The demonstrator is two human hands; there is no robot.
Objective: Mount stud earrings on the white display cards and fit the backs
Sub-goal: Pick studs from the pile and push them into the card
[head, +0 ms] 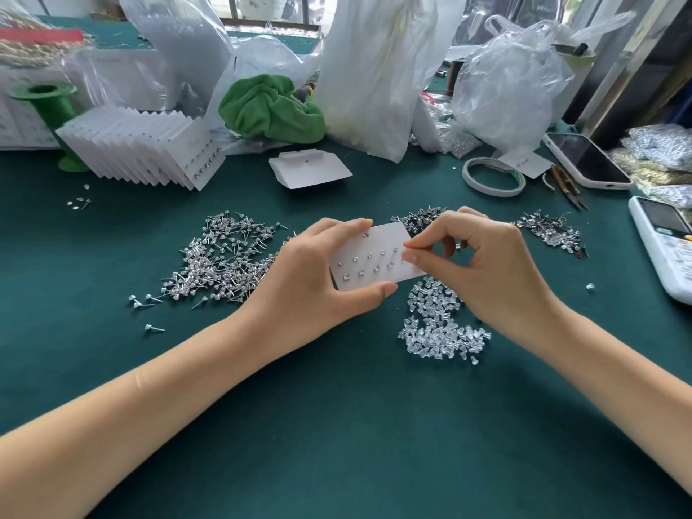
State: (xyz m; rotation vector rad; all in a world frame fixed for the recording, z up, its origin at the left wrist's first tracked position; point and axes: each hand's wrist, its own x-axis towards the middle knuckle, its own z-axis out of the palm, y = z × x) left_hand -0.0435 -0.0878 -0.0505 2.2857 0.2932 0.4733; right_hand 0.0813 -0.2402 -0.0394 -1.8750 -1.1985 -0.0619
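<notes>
My left hand (pixel 318 271) grips a white display card (pixel 378 252) by its left side, thumb under its lower edge and fingers over the top. Several small studs sit in two rows on the card. My right hand (pixel 483 264) pinches at the card's right edge with thumb and forefinger; whether a stud is between them I cannot tell. A big heap of loose stud earrings (pixel 221 256) lies left of the hands. Clear plastic backs (pixel 442 327) are piled below my right hand. Smaller stud heaps (pixel 550 230) lie behind and to the right.
A fanned stack of filled cards (pixel 149 151) leans at the back left by a green spool (pixel 45 103). Blank cards (pixel 307 170), a tape roll (pixel 494 177), a phone (pixel 588 159), a calculator (pixel 666 245), a green cloth (pixel 269 106) and plastic bags (pixel 374 69) crowd the back.
</notes>
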